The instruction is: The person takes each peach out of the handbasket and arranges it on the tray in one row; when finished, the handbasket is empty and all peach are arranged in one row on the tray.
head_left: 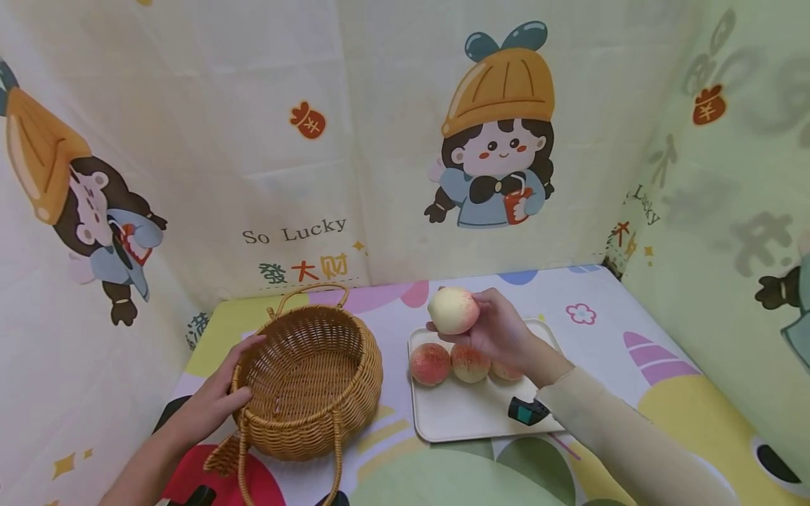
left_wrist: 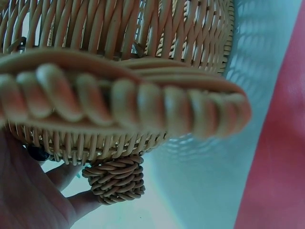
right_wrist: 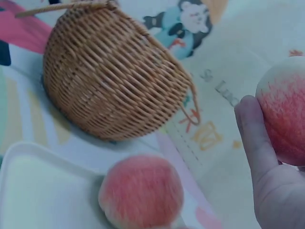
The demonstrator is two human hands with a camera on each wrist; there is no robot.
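Observation:
My right hand (head_left: 503, 327) holds a pale yellow and pink peach (head_left: 452, 311) above the back of a white tray (head_left: 458, 418). In the right wrist view, the thumb lies against the red side of the held peach (right_wrist: 286, 114). Three peaches sit in a row on the tray: a red one (head_left: 430, 364), a mottled one (head_left: 470, 363), and one (head_left: 508, 372) partly hidden by my right wrist. To the left stands a round wicker basket (head_left: 370, 358) with nothing inside. My left hand (head_left: 211, 404) grips its left rim; its fingers (left_wrist: 62, 177) show beside the woven side in the left wrist view.
Wicker handles (head_left: 337, 457) hang at the basket's front, and another handle (head_left: 313, 288) stands at its back. A small black and teal device (head_left: 528, 411) is by my right wrist. Printed cloth walls (head_left: 392, 176) enclose the patterned table (head_left: 595, 351).

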